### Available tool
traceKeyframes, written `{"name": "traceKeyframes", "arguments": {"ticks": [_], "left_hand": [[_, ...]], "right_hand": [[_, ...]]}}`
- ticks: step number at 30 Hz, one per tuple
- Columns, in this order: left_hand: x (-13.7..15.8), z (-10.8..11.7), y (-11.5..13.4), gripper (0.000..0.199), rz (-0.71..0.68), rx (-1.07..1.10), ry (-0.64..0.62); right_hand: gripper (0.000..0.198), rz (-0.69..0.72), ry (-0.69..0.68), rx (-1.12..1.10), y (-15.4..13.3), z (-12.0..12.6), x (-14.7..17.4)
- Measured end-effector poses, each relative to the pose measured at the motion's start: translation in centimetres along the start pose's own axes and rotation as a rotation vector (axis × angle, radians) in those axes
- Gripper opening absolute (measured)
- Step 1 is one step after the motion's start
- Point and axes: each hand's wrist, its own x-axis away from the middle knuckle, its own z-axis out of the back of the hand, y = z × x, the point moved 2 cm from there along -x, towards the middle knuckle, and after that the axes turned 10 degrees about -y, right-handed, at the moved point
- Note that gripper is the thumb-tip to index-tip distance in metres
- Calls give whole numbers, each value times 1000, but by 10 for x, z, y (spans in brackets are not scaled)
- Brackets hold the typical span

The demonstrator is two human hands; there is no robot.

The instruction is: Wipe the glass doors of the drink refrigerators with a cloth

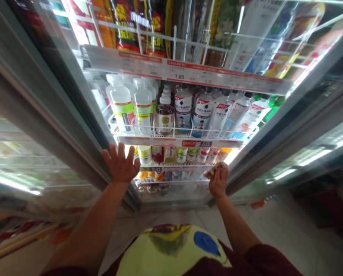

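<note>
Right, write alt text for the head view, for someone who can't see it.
A person's left hand, spread open, and right hand, gripping what looks like a crumpled cloth, are raised before a lit cooler with bottles lining its shelves.

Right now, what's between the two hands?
In the head view, rows of drinks show between the open left hand and the right hand, which holds what looks like a crumpled cloth. The drinks look farther back.

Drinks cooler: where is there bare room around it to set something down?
Bare floor shows right of the right forearm and between the cooler's sill and the shirt. The shelf under the 1.80 price strip is crowded with bottles side by side.
</note>
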Motion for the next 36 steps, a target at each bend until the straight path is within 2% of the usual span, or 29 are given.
{"name": "traceKeyframes", "arguments": {"ticks": [4,6,8,13,15,17,19,21,22,24,26,28,30,31,33,36], "left_hand": [[-3,1,1,61,30,29,-27],[-4,2,2,64,66,51,-72],[-5,2,2,67,90,74,-106],[-5,2,5,70,95,75,-74],[-6,2,6,69,87,71,-57],[-6,2,7,68,87,62,-61],[-6,2,7,70,98,49,-64],[-6,4,8,70,92,26,-56],[-6,4,9,69,79,13,-53],[-5,5,10,67,51,-6,-56],[-5,5,11,64,34,-8,-63],[-5,5,11,62,29,0,-68],[-5,5,11,61,25,8,-73],[-5,5,11,60,23,14,-75],[-5,4,11,57,18,22,-71],[-5,4,11,56,16,24,-64]], "right_hand": [[65,-117,108,-7,51,29,-83],[64,-179,194,-38,67,38,-114],[63,-187,209,-51,61,36,-114],[62,-28,94,-54,7,9,-28],[62,23,67,-55,1,9,-19],[64,25,91,-53,8,19,-43],[66,10,158,-51,14,29,-86],[65,28,213,-61,8,31,-120],[64,68,217,-65,-2,28,-127],[60,228,123,-85,-36,13,-114],[51,472,-80,-128,-78,-6,-73],[44,662,-213,-168,-110,-18,-28],[45,762,-286,-193,-124,-20,-7],[47,775,-307,-199,-124,-18,-10],[53,679,-274,-191,-116,-10,-41],[62,340,-2,-159,-97,4,-113]]}}
